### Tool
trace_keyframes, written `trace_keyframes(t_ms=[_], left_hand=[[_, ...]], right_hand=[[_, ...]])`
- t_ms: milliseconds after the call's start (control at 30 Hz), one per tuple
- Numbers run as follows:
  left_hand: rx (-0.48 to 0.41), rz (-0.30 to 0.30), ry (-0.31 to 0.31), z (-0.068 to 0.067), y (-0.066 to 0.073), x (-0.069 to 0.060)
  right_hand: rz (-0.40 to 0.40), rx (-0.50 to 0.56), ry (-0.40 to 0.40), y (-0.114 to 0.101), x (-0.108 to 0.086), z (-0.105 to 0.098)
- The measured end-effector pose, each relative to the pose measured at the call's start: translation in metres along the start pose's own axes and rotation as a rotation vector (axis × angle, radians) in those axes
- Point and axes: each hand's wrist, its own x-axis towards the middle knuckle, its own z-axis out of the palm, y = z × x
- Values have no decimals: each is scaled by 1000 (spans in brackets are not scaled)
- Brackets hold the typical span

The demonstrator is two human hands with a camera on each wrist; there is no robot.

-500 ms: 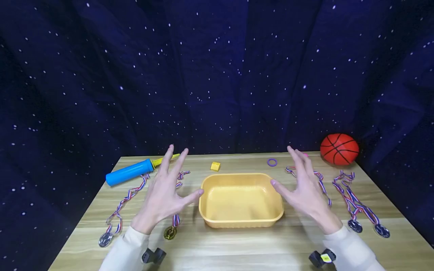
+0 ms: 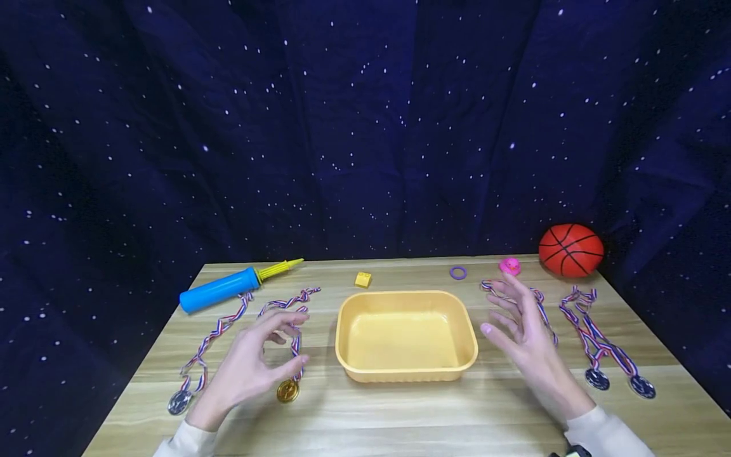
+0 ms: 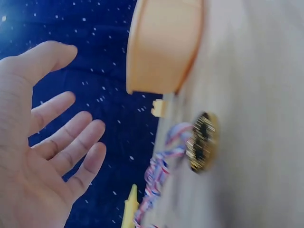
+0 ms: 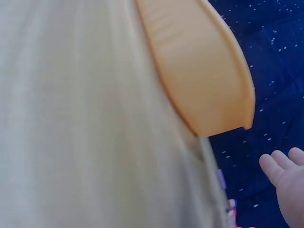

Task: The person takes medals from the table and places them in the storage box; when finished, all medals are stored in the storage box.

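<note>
Both hands hover above the table and hold nothing. My left hand [image 2: 248, 371], fingers loosely bent and thumb apart, is left of the yellow tray [image 2: 407, 376], over the ribbon of a gold medal [image 2: 288, 391]. On the tray's other side is my right hand [image 2: 533, 352], its fingers slightly bent, near a striped ribbon [image 2: 547, 320]. In the left wrist view the left hand [image 3: 42, 137] has its fingers spread, with the gold medal [image 3: 203, 142] to its right. Only part of the right hand [image 4: 289, 190] shows in the right wrist view, below the tray [image 4: 204, 71].
A blue pump [image 2: 219, 290] and a silver medal [image 2: 179, 402] lie at left. Along the back are a yellow block [image 2: 363, 279], purple ring [image 2: 458, 272], pink toy [image 2: 510, 265] and red ball [image 2: 571, 250]. Two more silver medals [image 2: 597, 379] lie at right.
Both hands have moved outward from the tray and their fingers have bent a little more. The left hand has also come down from the pump's tip, and the pink toy now shows fully.
</note>
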Motion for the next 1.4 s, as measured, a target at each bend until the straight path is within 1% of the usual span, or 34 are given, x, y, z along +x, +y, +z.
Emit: trace_keyframes(t_ms=[100, 233, 300, 400, 533, 633, 733, 800, 933, 1133, 1233, 1400], left_hand=[[-26, -41, -19, 2, -7, -13], [-17, -87, -43, 4, -14, -23], [-13, -111, -74, 5, -17, -25], [-35, -148, -143, 4, -21, -29], [-101, -183, -242, 1, -26, -32], [-156, -212, -312, -1, -29, -33], [-173, -226, -371, -3, -32, -33], [-170, -213, -393, -3, -33, -33], [-167, -187, -395, -3, -35, -32], [-127, -157, -360, -1, -34, -32], [-118, -173, -354, 0, -33, -31], [-119, -232, -359, 3, -32, -31]], right_hand=[[3, 69, -14, 9, -9, 2], [-39, 159, -48, 20, -17, 7], [-44, 204, -74, 24, -19, 8], [-47, 253, -120, 29, -20, 8], [-27, 261, -180, 37, -22, 8], [-19, 251, -209, 43, -24, 8], [-28, 242, -229, 46, -25, 9], [-26, 236, -237, 47, -25, 10], [-19, 205, -244, 47, -24, 10], [-26, 171, -246, 49, -24, 9], [-11, 170, -250, 48, -24, 9], [16, 156, -257, 47, -25, 9]])
